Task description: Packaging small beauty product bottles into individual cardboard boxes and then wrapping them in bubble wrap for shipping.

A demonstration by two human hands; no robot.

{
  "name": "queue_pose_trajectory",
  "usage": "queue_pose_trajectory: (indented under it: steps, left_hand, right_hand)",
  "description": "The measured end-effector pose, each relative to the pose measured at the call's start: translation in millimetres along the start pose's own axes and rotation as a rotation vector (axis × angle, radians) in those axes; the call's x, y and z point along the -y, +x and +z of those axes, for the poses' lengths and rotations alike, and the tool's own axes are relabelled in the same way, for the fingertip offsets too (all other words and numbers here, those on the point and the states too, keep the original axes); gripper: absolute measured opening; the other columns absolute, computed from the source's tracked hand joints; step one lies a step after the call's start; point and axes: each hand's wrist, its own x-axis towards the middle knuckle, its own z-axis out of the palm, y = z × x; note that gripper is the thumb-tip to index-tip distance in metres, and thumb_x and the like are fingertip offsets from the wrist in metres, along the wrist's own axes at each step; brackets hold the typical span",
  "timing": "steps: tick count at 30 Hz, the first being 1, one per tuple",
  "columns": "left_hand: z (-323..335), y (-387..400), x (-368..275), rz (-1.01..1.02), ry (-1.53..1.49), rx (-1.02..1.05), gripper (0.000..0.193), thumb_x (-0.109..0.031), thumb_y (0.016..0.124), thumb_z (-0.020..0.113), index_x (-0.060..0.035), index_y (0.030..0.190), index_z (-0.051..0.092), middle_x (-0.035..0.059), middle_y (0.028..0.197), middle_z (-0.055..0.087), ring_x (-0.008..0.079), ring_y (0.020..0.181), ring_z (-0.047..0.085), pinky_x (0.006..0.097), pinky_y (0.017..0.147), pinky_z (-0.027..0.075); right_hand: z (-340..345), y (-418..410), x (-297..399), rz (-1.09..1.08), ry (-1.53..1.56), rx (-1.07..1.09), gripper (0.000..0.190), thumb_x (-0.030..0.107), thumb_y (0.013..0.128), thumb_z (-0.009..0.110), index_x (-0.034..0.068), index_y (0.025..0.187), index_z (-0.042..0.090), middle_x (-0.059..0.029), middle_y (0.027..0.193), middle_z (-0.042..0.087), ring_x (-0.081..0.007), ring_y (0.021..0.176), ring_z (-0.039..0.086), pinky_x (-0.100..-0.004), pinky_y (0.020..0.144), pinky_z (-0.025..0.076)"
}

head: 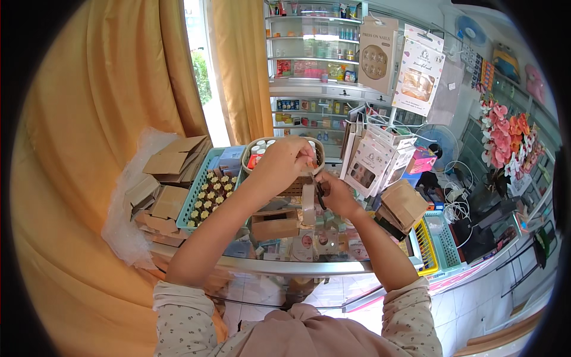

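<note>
My left hand (292, 154) is raised over the rim of a woven basket (322, 164), its fingers pinched on a small orange-brown item that is too small to name. My right hand (337, 194) grips dark-handled scissors (319, 192), whose blades point up towards the left fingertips. Just left of the scissors, a roll of clear tape (308, 205) stands on edge over the glass counter. An open cardboard box (275, 224) lies below and left of the tape. White-capped bottles (261, 144) and a red box (254, 161) sit in the basket, partly hidden by my left arm.
At left are a teal basket (182, 218) of bottles with flower-shaped caps, flattened cardboard (174, 156) and bubble wrap (122, 227). A rack of press-on nail packs (372, 165), folded cardboard (403, 203) and a yellow basket (427, 250) stand at right. The counter's metal edge (294, 266) runs in front of me.
</note>
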Motion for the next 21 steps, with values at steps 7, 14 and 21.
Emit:
queue_pose_trajectory:
  steps: [7, 14, 21]
  left_hand:
    - [8, 5, 32, -0.046, -0.154, 0.070, 0.013, 0.004, 0.085, 0.064, 0.0031, 0.098, 0.061, 0.0118, 0.093, 0.066, 0.0181, 0.089, 0.070, 0.0301, 0.079, 0.054]
    - [16, 2, 34, -0.083, -0.169, 0.035, 0.022, 0.004, 0.083, 0.066, 0.0013, 0.102, 0.054, 0.0114, 0.101, 0.057, 0.0207, 0.088, 0.071, 0.0295, 0.073, 0.055]
    - [14, -9, 25, 0.004, -0.141, 0.001, 0.024, 0.004, 0.084, 0.066, -0.0012, 0.103, 0.052, 0.0106, 0.104, 0.057, 0.0220, 0.088, 0.071, 0.0293, 0.073, 0.054]
  right_hand:
    - [-6, -4, 18, 0.188, -0.062, 0.088, 0.040, 0.002, 0.076, 0.080, 0.005, 0.101, 0.049, -0.0036, 0.071, 0.060, -0.0083, 0.060, 0.051, -0.0287, 0.048, 0.040]
    - [-7, -8, 20, 0.135, -0.226, 0.026, 0.050, 0.003, 0.072, 0.082, 0.006, 0.112, 0.052, -0.0026, 0.071, 0.059, -0.0093, 0.063, 0.049, -0.0273, 0.055, 0.041]
    - [-4, -7, 15, 0.075, -0.188, -0.092, 0.051, 0.000, 0.074, 0.077, 0.006, 0.116, 0.049, -0.0041, 0.074, 0.057, -0.0108, 0.067, 0.049, -0.0274, 0.061, 0.042]
